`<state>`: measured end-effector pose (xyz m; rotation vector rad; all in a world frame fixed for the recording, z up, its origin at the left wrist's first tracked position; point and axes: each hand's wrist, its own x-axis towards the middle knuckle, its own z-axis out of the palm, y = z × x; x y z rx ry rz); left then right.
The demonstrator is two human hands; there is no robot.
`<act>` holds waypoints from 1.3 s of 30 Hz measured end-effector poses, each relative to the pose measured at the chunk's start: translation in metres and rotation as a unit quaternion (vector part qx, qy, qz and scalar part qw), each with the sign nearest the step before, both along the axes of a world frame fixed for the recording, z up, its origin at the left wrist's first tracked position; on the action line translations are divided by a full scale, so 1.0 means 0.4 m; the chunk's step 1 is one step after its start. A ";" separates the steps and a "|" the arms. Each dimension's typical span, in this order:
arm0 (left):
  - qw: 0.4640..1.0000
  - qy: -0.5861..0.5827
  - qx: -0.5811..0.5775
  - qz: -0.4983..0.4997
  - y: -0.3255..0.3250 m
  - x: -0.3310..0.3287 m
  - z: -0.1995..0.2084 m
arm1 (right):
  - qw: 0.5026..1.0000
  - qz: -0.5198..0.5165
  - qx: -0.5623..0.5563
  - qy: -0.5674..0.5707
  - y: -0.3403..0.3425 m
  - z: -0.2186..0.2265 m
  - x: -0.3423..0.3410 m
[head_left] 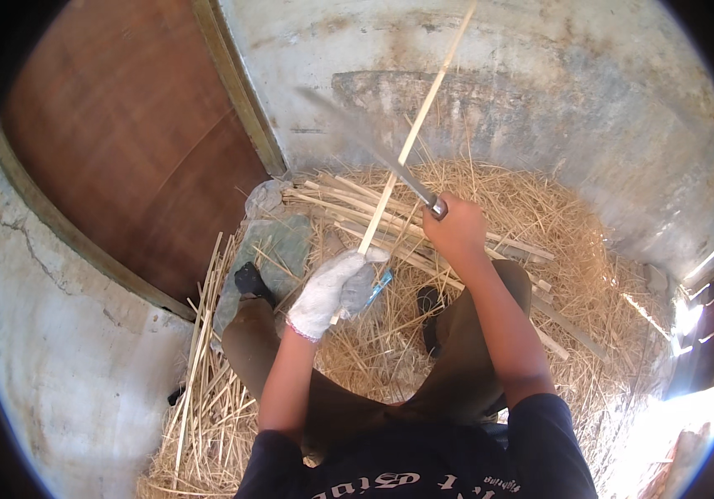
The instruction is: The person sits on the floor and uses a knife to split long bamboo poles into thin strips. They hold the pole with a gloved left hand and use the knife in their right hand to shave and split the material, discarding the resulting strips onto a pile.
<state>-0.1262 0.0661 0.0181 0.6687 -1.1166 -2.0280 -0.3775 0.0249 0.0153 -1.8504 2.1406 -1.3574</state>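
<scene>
Left hand (pixel 334 287): in a glove, closed round the lower end of a strip (pixel 413 133) that rises up and to the right, toward the wall (pixel 540 91).
Right hand (pixel 455 224): right of the left hand, gripping a knife (pixel 369 141); its blade runs up and left and crosses the strip.
Shavings (pixel 523 249): heaped on the floor under both hands, at the wall's foot.
Cut strips (pixel 357 208): lying on the shavings behind the hands.
More strips (pixel 199 366): left of the left knee.
Door (pixel 124 141): far left.
</scene>
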 end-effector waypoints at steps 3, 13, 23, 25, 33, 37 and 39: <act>0.999 -0.029 -0.020 0.016 -0.011 -0.027 -0.024 | 0.994 0.000 0.017 0.107 -0.002 -0.024 -0.005; 0.994 -0.075 0.000 0.079 0.021 -0.052 -0.093 | 0.985 -0.037 0.090 0.142 -0.086 -0.012 0.017; 0.981 -0.129 -0.005 0.143 0.026 -0.037 -0.107 | 0.951 0.144 -0.011 0.273 -0.088 -0.081 0.001; 0.983 -0.095 0.028 0.154 0.015 -0.042 -0.102 | 0.961 0.118 0.006 0.250 -0.095 -0.101 0.022; 0.990 -0.088 0.056 0.091 0.076 -0.053 -0.083 | 0.982 -0.074 0.164 0.056 -0.146 -0.053 -0.008; 0.993 -0.070 0.010 0.090 0.091 -0.058 -0.115 | 0.992 -0.044 0.100 0.066 -0.129 -0.083 -0.001; 0.993 -0.049 0.050 0.096 0.077 -0.040 -0.102 | 0.989 -0.003 0.074 0.129 -0.117 -0.100 0.011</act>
